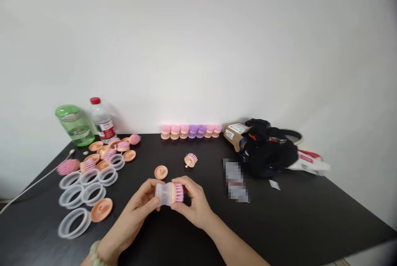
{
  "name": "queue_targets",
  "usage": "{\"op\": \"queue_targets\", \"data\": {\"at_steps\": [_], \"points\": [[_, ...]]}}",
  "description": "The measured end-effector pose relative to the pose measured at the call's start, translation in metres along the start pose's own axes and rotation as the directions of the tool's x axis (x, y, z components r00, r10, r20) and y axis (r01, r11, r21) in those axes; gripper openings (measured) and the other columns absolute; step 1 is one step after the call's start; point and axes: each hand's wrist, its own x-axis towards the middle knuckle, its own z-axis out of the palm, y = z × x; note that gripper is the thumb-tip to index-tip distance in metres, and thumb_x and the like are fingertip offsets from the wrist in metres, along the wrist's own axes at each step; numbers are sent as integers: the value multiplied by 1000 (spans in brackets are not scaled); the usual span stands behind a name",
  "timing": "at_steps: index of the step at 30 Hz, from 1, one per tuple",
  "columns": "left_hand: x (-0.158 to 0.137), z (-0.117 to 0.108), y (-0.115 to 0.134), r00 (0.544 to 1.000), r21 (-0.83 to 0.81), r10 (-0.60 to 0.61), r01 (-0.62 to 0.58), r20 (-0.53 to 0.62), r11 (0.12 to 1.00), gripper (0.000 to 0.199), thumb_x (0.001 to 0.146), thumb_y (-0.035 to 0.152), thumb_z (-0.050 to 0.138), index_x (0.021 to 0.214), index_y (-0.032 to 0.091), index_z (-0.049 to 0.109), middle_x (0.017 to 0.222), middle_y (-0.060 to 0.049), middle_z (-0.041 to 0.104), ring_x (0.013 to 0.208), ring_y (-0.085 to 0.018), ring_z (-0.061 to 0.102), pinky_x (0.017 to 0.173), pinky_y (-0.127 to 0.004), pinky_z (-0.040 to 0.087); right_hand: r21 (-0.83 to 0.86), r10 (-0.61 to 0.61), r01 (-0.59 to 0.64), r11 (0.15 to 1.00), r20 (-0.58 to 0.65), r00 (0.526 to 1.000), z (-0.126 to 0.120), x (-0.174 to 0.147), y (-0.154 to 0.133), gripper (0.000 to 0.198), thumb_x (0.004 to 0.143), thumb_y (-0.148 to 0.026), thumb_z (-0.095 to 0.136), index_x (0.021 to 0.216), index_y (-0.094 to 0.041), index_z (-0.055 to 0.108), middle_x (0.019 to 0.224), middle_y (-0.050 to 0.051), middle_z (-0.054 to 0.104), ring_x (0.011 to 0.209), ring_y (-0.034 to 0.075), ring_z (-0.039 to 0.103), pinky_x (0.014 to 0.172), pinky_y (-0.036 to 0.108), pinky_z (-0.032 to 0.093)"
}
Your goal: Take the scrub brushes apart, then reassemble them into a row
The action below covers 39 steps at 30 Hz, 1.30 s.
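Observation:
Over the front middle of the table, my left hand (pixel 140 204) is closed around a translucent plastic ring (pixel 164 194) turned on its side. My right hand (pixel 197 204) pinches a brush head with pink bristles (pixel 178 192) and a peach base, its bristles facing right. Ring and brush head meet end to end; whether they are locked together I cannot tell. Just beyond my hands lies a round peach cap (pixel 161 172). Farther back and to the right, another pink-bristled brush head (pixel 190 159) rests tilted on its side.
Several translucent rings (pixel 74 223), peach caps (pixel 101 210) and pink brush heads (pixel 68 167) cover the left side. Behind them stand a green container (pixel 75 125) and a red-capped bottle (pixel 103 121). Finished-looking brushes (pixel 192 131) line the wall. A black bag (pixel 269 150) and cardboard box (pixel 233 135) lie right.

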Motion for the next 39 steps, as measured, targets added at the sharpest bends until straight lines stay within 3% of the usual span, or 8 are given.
{"op": "queue_targets", "data": {"at_steps": [5,11,15,18,24,32,36,39], "points": [[3,-5,3,999,7,49,-49,16,999,63,74,45,79,132,36,56,144,-6,49,133,-33,42,108,-43,39,25,74,-73,997,-45,996,2,2,2,40,76,-42,73,108,-21,63,90,3,68,74,17,64,66,28,52],[6,-4,-3,992,62,-112,115,-53,991,41,84,60,60,98,23,70,87,-4,64,77,-20,58,68,-29,51,-80,-18,17,997,-14,1000,3,0,3,51,73,-49,76,113,-23,60,99,5,68,85,20,66,73,30,53],[10,-8,-7,994,161,60,-44,-91,986,46,61,38,88,102,28,70,109,-4,67,108,-29,59,91,-33,51,-105,11,-15,994,-45,999,1,0,5,52,76,-55,73,114,-23,60,98,4,70,83,19,67,76,30,54],[11,-12,-12,989,104,80,-67,-123,992,65,61,47,86,120,30,64,126,-6,63,122,-35,53,100,-39,49,-159,-50,37,987,-79,996,1,1,6,52,78,-56,71,115,-22,59,99,5,71,85,20,67,78,31,54],[11,-11,-9,995,206,-95,96,-18,974,40,86,61,55,95,24,68,82,-4,65,77,-22,60,74,-32,56,-220,-185,162,962,-92,978,2,3,4,56,78,-57,70,119,-21,56,103,7,71,89,21,68,81,33,55],[17,-15,-24,958,417,206,-108,-198,903,45,54,37,90,94,31,70,111,-3,68,111,-31,60,93,-32,53,-110,66,-79,991,-113,991,5,3,6,57,72,-55,76,115,-24,56,99,3,72,86,20,69,77,31,56],[14,-18,-25,979,238,32,17,-201,971,55,68,57,76,116,31,65,121,-3,67,115,-31,58,91,-31,55,-101,-8,-5,995,-132,991,6,2,6,61,70,-55,77,116,-23,55,106,6,70,89,21,69,76,32,56],[13,-17,-19,989,175,-106,123,-104,977,44,81,63,60,103,25,69,100,-5,70,91,-26,62,82,-32,57,-99,-41,32,995,-94,995,6,1,6,64,70,-53,78,121,-23,52,110,7,69,92,21,68,78,32,56]]}}
